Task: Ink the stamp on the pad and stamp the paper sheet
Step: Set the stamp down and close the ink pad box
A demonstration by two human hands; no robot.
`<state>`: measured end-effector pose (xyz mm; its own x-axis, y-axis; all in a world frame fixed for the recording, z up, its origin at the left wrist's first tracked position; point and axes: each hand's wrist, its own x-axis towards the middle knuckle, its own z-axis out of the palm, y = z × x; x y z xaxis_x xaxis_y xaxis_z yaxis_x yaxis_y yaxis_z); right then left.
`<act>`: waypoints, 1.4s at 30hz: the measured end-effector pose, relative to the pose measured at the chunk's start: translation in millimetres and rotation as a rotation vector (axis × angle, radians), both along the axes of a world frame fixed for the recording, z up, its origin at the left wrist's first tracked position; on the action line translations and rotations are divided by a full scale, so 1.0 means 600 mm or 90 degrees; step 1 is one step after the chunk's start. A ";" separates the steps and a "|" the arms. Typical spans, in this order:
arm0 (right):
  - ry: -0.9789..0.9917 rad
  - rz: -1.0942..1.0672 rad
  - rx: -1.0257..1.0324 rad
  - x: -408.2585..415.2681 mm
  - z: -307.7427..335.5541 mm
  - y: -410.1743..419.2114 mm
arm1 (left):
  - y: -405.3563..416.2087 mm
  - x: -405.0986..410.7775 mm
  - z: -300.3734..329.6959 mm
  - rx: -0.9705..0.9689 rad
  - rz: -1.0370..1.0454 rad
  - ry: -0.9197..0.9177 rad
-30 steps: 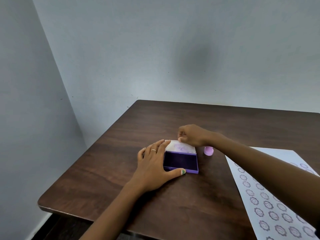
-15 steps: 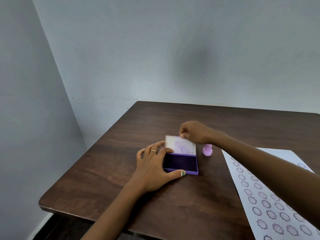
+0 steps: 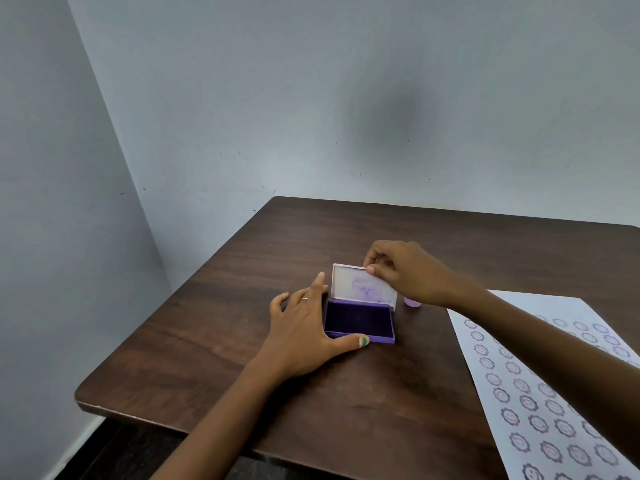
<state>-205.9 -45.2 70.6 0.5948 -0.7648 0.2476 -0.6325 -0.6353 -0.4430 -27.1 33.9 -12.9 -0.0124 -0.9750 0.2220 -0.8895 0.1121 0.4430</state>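
Since a second earlier, the pale lid [image 3: 363,285] of the purple rectangular ink pad case [image 3: 360,323] had swung from lying low over the tray to standing nearly upright on its far hinge, baring the dark purple pad; the left hand had barely shifted.

From the head camera, the right hand [image 3: 405,271] pinched the lid's far right corner between thumb and forefinger, the other fingers curled in. The left hand [image 3: 304,330] lay flat and spread on the dark wooden worktop [image 3: 207,341] against the case's left side, thumb pressed along its near edge, bracing it.

The small lilac plastic stamp [image 3: 412,302] stood on the worktop just right of the case, mostly hidden behind the right wrist, so only its base showed. The white paper sheet [image 3: 540,393], already carrying rows of purple flower-shaped smiley prints, lay further right, running off the near right corner of the view.

The coming move seemed to turn on this: the stamp sat directly under the right hand, on the side away from the left, so the right hand was plainly the nearer one. The pad's long axis ran left to right, its open face reachable from above once the lid was let go. Inking had not yet begun.
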 end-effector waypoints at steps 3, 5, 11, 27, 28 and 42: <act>-0.022 0.016 -0.010 0.001 -0.007 0.016 | 0.001 -0.001 0.003 -0.006 -0.006 0.005; -0.022 0.025 -0.017 0.002 -0.011 0.028 | 0.003 -0.002 0.004 -0.014 -0.004 0.012; 0.014 0.050 -0.112 -0.009 -0.038 0.070 | 0.009 -0.005 0.006 -0.032 0.008 0.032; 0.028 0.074 -0.127 -0.037 -0.091 0.090 | 0.019 -0.006 0.015 -0.041 0.003 0.024; 0.034 0.072 -0.121 -0.038 -0.093 0.089 | 0.019 -0.006 0.015 -0.041 0.002 0.022; 0.030 0.070 -0.115 -0.039 -0.116 0.094 | 0.015 -0.006 0.009 -0.014 -0.091 -0.044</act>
